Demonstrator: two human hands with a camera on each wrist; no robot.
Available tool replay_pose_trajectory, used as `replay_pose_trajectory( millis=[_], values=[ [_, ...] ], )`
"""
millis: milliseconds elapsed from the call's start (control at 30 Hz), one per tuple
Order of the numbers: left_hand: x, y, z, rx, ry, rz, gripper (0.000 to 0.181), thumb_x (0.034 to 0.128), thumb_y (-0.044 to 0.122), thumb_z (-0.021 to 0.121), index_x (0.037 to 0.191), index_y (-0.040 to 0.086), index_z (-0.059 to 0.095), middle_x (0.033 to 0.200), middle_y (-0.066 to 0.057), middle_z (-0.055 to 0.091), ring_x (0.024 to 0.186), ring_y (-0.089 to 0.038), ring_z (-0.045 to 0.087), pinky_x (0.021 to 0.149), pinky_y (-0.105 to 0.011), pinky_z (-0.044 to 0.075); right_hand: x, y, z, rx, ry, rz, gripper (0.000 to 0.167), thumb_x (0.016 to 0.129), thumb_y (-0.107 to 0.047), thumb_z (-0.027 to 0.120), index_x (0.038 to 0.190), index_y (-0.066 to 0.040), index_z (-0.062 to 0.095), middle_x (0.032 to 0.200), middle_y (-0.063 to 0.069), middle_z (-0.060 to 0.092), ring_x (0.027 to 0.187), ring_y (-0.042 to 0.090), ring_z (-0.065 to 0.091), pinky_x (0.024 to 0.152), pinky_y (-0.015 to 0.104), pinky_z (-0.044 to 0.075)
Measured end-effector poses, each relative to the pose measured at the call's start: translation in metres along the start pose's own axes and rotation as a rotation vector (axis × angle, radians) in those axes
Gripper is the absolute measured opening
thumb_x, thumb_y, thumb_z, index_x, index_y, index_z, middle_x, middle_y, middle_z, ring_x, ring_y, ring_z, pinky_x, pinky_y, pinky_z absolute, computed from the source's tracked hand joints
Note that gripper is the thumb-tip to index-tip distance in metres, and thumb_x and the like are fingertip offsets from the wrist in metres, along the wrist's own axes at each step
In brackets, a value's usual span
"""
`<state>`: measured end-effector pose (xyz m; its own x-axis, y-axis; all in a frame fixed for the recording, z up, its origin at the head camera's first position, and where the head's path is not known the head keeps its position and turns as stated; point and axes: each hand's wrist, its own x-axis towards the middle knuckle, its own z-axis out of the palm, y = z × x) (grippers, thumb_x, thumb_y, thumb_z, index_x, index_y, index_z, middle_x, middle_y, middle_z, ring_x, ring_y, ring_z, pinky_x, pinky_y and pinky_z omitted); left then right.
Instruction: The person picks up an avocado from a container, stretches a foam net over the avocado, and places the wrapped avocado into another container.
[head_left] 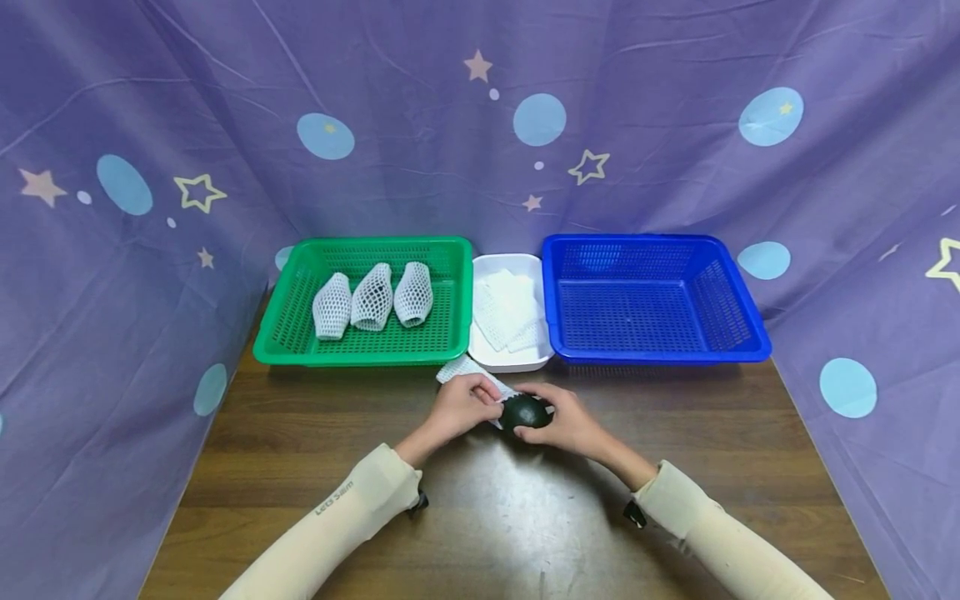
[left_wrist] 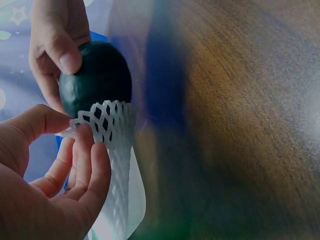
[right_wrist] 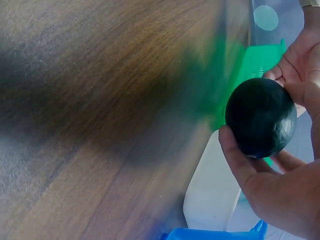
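Observation:
My right hand (head_left: 570,423) grips a dark green avocado (head_left: 525,412) low over the table, fingers and thumb around its sides. The thumb and fingertips of my left hand (head_left: 463,407) pinch the rim of a white foam net sleeve (left_wrist: 116,132). In the left wrist view the avocado's lower end sits within the sleeve's mouth, and the rest of the sleeve hangs narrow and unfilled. Most of the avocado (right_wrist: 261,118) is bare in the right wrist view, where the sleeve is hidden behind it.
A green basket (head_left: 363,359) at the back left holds three netted items (head_left: 372,297). Beside it stands a white tray (head_left: 513,367) of flat foam nets (head_left: 508,308). A blue basket (head_left: 628,321) stands at the back right. Purple curtains (head_left: 420,183) border the wooden table (head_left: 525,533).

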<state>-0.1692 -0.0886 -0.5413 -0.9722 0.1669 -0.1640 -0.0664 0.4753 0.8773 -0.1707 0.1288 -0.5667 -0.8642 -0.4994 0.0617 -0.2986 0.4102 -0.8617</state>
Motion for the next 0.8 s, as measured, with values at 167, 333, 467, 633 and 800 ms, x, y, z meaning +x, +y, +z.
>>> replay_pose_trajectory(
  millis=[167,333,467,633,800],
  values=[
    [-0.002,0.000,0.001,0.043,0.009,-0.017,0.018,0.0701,0.006,0.081,0.083,0.004,0.068,0.070,-0.001,0.066,0.062,-0.005,0.056,0.060,-0.021,0.048,0.001,-0.002,0.000,0.008,0.056,0.027,0.060,0.075,-0.017,0.087,0.130,-0.004,0.066,0.123,0.014,0.072,0.103,0.026,0.068,0.087,0.037,0.057],
    [-0.004,-0.002,0.004,0.071,-0.011,-0.020,0.013,0.0710,0.004,0.079,0.079,0.005,0.068,0.068,0.000,0.068,0.058,-0.004,0.057,0.056,-0.021,0.047,0.000,-0.002,0.002,0.004,0.069,0.066,0.058,0.076,-0.021,0.088,0.128,-0.005,0.067,0.121,0.014,0.073,0.102,0.029,0.069,0.087,0.038,0.057],
    [-0.006,-0.003,0.007,0.052,-0.040,-0.008,0.009,0.0721,0.002,0.076,0.078,0.004,0.069,0.067,0.000,0.068,0.057,-0.004,0.056,0.054,-0.020,0.047,-0.002,-0.001,0.005,0.005,0.069,0.096,0.058,0.076,-0.022,0.089,0.127,-0.004,0.067,0.121,0.015,0.073,0.102,0.032,0.070,0.087,0.038,0.057],
    [-0.007,-0.002,0.012,0.020,-0.088,0.032,0.009,0.0724,0.002,0.074,0.080,0.001,0.069,0.068,-0.002,0.069,0.059,-0.003,0.057,0.056,-0.019,0.048,-0.003,0.001,0.006,0.013,0.082,0.107,0.059,0.075,-0.022,0.090,0.126,-0.003,0.067,0.120,0.016,0.072,0.101,0.034,0.070,0.085,0.037,0.056],
    [-0.007,-0.002,0.014,-0.008,-0.106,0.036,0.009,0.0736,0.001,0.073,0.082,0.001,0.070,0.070,-0.002,0.069,0.061,-0.003,0.058,0.059,-0.019,0.048,-0.005,0.000,0.005,0.040,0.089,0.131,0.057,0.074,-0.021,0.091,0.124,-0.006,0.067,0.119,0.014,0.072,0.100,0.032,0.071,0.084,0.037,0.057]
  ],
)
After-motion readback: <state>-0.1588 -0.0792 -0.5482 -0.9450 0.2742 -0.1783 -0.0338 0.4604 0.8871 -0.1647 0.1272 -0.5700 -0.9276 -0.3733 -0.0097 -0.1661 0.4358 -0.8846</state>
